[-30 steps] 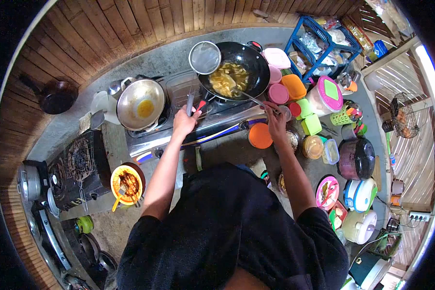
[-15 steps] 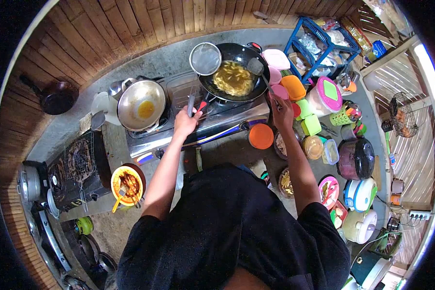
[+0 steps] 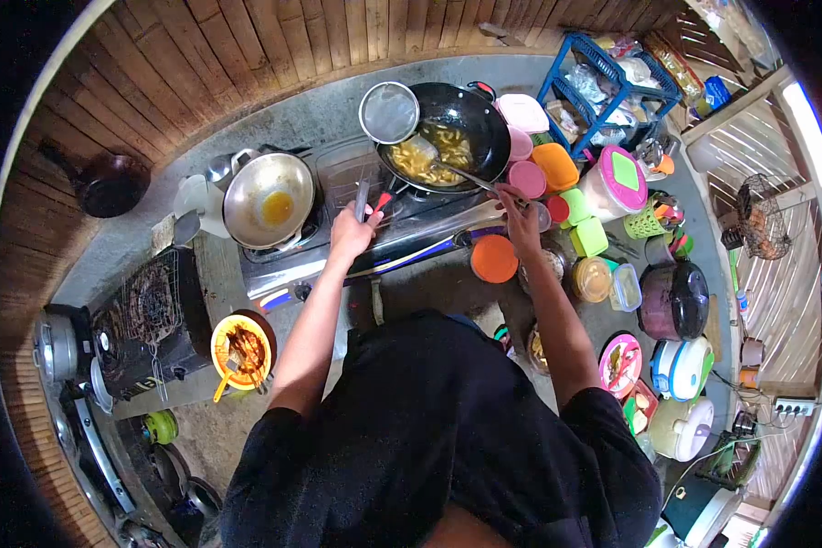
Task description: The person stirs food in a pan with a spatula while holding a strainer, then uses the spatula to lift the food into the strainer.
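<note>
Grips the spatula in the right fingers, with its head among food pieces in the black wok, ahead and left of those fingers. Clamps a grey utensil in the left fingers, close by the red handle. Has a mesh strainer beyond the left fingers, overlapping the wok's rim.

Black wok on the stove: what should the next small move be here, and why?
Probably one gentle sweep of the spatula through the food in the black wok. Its head already sits among the pieces, the right hand holds its handle, and the left hand, at the red-and-black handle, could help steady the wok.
</note>
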The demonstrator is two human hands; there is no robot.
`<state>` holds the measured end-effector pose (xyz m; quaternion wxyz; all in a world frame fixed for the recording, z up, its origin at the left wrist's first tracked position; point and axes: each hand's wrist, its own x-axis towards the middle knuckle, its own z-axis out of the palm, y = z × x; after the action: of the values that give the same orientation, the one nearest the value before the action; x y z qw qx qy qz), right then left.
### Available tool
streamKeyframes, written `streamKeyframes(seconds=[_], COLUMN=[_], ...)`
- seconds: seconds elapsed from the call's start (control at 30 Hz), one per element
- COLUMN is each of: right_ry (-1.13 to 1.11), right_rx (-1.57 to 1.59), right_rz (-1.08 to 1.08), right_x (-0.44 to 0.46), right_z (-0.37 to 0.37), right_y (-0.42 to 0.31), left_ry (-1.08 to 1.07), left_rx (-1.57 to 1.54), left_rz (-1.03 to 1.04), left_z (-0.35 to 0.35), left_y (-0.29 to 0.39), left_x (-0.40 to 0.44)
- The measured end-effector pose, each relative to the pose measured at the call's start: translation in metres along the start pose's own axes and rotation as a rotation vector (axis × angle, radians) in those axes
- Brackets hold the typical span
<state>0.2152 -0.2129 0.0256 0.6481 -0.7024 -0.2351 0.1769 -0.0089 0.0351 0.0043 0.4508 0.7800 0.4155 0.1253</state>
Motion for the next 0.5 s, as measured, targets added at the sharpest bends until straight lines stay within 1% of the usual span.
streamKeyframes(seconds=[0.07, 0.13, 0.17, 0.23, 0.27, 0.33, 0.37, 0.43, 0.5], right_ry=[0.001, 0.012, 0.011, 0.095, 0.097, 0.192, 0.193, 0.237, 0.235], right_rx=[0.0, 0.06, 0.06, -0.208, -0.209, -0.647, -0.647, -0.783, -0.825], right_rz=[0.005, -0.177, -0.176, -0.265, -0.265, -0.412, -0.413, -0.655, -0.652], right_x=[-0.002, 0.0, 0.001, 0.0, 0.001, 0.004, 0.005, 0.007, 0.003], right_z=[-0.001, -0.004, -0.007, -0.013, -0.017, -0.023, -0.024, -0.025, -0.024], right_y=[-0.002, -0.002, -0.002, -0.011, -0.012, -0.014, -0.015, -0.016, -0.016], left_ry=[-0.003, 0.0, 0.003, 0.005, 0.007, 0.006, 0.006, 0.007, 0.009], left_rx=[-0.011, -0.012, -0.012, -0.011, -0.011, -0.016, -0.022, -0.03, -0.038], left_rz=[-0.009, -0.016, -0.024, -0.021, -0.018, -0.015, -0.013, -0.01, -0.008], left_z=[-0.001, -0.003, -0.004, -0.002, -0.001, 0.0, 0.0, 0.001, 0.002], left_y=[0.003, 0.009, 0.01, 0.006, 0.004, 0.003, 0.002, 0.0, -0.002], left_x=[-0.002, -0.005, -0.007, -0.004, -0.003, -0.002, -0.002, -0.001, 0.0])
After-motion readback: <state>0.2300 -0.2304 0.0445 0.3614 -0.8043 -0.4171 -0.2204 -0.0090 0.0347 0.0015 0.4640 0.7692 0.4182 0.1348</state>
